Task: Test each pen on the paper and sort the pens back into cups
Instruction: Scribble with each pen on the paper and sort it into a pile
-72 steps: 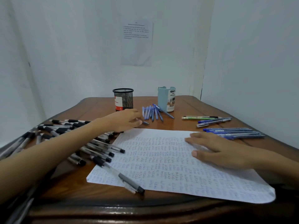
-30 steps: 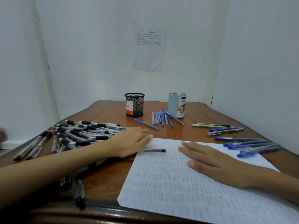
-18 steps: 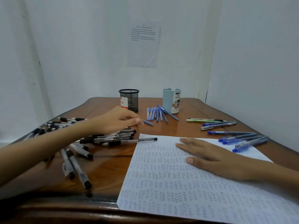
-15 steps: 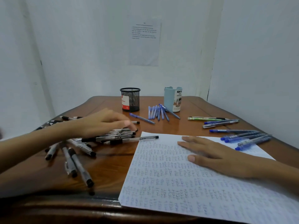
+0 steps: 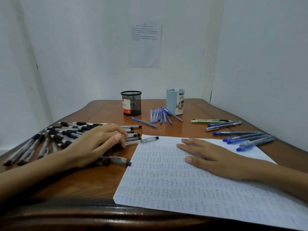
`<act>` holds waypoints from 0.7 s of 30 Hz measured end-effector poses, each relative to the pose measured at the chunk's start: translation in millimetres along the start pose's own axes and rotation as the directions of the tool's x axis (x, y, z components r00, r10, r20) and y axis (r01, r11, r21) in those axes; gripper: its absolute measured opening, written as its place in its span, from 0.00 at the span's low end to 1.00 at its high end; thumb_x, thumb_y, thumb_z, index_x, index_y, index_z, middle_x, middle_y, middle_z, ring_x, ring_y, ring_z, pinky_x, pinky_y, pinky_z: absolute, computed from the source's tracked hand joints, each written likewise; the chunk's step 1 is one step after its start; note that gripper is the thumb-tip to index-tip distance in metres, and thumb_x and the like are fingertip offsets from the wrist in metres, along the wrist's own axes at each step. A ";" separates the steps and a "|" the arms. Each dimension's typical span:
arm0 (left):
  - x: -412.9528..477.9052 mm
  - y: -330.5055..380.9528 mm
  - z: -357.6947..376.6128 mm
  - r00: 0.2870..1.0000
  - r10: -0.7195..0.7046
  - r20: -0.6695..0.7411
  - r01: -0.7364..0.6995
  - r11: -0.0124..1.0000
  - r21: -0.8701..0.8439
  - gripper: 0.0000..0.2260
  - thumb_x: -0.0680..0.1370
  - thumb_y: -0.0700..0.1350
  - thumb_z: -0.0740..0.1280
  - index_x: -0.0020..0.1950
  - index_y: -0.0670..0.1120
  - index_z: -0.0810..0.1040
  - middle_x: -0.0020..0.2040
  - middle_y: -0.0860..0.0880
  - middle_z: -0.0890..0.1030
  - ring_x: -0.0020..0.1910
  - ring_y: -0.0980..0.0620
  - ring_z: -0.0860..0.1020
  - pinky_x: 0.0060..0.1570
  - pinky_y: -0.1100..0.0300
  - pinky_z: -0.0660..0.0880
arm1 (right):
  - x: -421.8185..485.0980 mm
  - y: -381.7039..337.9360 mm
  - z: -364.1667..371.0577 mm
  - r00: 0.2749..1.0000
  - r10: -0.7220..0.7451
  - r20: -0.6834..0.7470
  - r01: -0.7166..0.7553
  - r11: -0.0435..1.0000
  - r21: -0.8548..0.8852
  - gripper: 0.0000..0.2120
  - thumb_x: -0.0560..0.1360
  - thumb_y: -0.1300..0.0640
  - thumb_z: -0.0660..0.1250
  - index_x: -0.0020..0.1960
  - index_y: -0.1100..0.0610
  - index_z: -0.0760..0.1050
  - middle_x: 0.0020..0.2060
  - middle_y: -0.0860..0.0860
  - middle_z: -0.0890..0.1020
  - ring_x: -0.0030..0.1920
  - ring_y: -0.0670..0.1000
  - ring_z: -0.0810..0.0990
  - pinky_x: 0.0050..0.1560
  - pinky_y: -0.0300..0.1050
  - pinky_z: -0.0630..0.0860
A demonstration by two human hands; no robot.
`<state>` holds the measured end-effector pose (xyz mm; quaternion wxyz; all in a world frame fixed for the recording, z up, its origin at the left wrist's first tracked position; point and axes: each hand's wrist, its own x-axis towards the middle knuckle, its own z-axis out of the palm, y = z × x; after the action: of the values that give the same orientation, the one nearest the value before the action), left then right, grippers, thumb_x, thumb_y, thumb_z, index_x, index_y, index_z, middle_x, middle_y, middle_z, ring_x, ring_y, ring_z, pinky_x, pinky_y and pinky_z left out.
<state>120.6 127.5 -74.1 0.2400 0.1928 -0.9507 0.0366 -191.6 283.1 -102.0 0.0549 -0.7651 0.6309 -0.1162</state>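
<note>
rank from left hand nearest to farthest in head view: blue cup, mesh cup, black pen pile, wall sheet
1. black pen pile, under the left hand
2. mesh cup, behind it
3. blue cup, back right
4. wall sheet, beyond the table

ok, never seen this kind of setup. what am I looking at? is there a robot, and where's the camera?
No robot: this is a person, filmed by one wide-angle camera worn on the head, looking down at both hands. The left hand lies over a pile of black pens with bent fingers; whether it grips one is unclear. The right hand lies flat on the scribbled paper. On the wooden table there are also blue pens in groups, a black mesh cup and a light blue cup. No pens stick out of either cup.
</note>
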 end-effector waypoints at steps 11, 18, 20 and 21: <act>29.1 8.1 10.2 0.986 0.013 -0.163 -0.008 1.000 0.030 0.22 0.79 0.58 0.44 0.49 0.54 0.77 0.49 0.59 0.77 0.49 0.62 0.73 0.43 0.69 0.69 | -16.1 5.1 -22.1 0.998 -0.029 -0.055 0.039 0.981 0.189 0.22 0.79 0.39 0.51 0.71 0.39 0.62 0.69 0.34 0.65 0.68 0.32 0.59 0.68 0.28 0.53; 42.3 -1.8 14.0 0.974 0.058 -0.219 -0.014 0.980 0.200 0.24 0.81 0.58 0.43 0.48 0.52 0.78 0.45 0.56 0.77 0.43 0.63 0.70 0.41 0.74 0.61 | -43.3 56.3 -110.8 0.990 0.135 0.037 -0.137 0.988 0.071 0.31 0.54 0.17 0.54 0.51 0.28 0.75 0.52 0.32 0.75 0.56 0.31 0.72 0.50 0.25 0.69; 46.7 -3.4 18.0 0.980 0.065 -0.188 -0.027 0.979 0.200 0.28 0.80 0.60 0.41 0.51 0.51 0.78 0.47 0.54 0.79 0.44 0.62 0.71 0.43 0.73 0.61 | -53.8 72.5 -120.3 0.975 0.184 0.126 -0.194 0.979 0.069 0.32 0.52 0.19 0.60 0.55 0.25 0.71 0.53 0.27 0.74 0.59 0.32 0.70 0.54 0.32 0.71; 47.9 -3.1 18.9 0.984 0.063 -0.164 -0.034 0.985 0.170 0.30 0.80 0.62 0.40 0.53 0.51 0.78 0.49 0.54 0.79 0.46 0.62 0.72 0.45 0.73 0.62 | -58.8 80.3 -121.8 0.968 0.193 0.159 -0.207 0.975 0.078 0.34 0.53 0.20 0.64 0.57 0.26 0.69 0.55 0.25 0.71 0.61 0.32 0.69 0.59 0.36 0.69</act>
<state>74.6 104.8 -68.3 0.3019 0.1852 -0.9249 0.1380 -308.6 332.4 -9.1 0.1500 -0.7006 0.6928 -0.0816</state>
